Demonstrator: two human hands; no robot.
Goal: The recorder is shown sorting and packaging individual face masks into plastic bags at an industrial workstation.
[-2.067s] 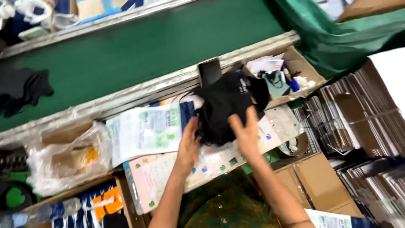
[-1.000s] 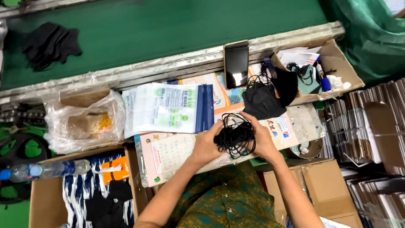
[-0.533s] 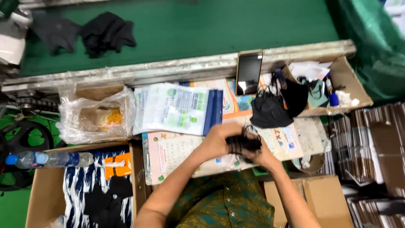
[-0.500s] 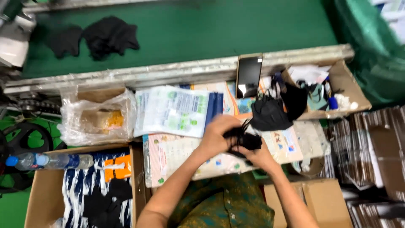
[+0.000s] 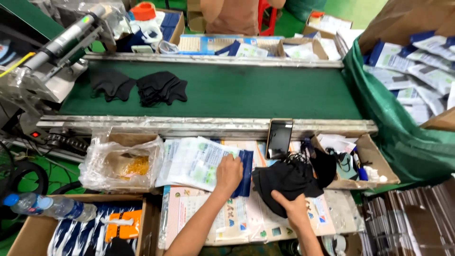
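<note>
Masks in a black heap [image 5: 289,182] lie on the worktop [image 5: 189,223] just below the conveyor's near rail, and the right hand [image 5: 290,205] presses on the heap's lower edge, fingers closed on the dark fabric. The left hand [image 5: 229,173] rests further left, fingers curled down over the right end of a stack of white and blue printed bags [image 5: 201,163]; whether it pinches a bag or only lies on it cannot be told.

The two hands sit near each other, with the blue end of the bags between them. Flat printed sheets [image 5: 227,220] cover the worktop under both forearms, so the near edge has little bare surface. A black phone [image 5: 279,138] leans against the steel rail [image 5: 204,125] just above the heap. To the heap's right an open cardboard box [image 5: 374,161] of small items crowds that side. To the left of the bags a clear plastic bag [image 5: 121,163] sits in a carton.

Beyond the rail, the green conveyor belt [image 5: 256,92] lies mostly open, with two piles of black masks [image 5: 140,87] at its left end. A water bottle [image 5: 50,206] lies at the lower left.
</note>
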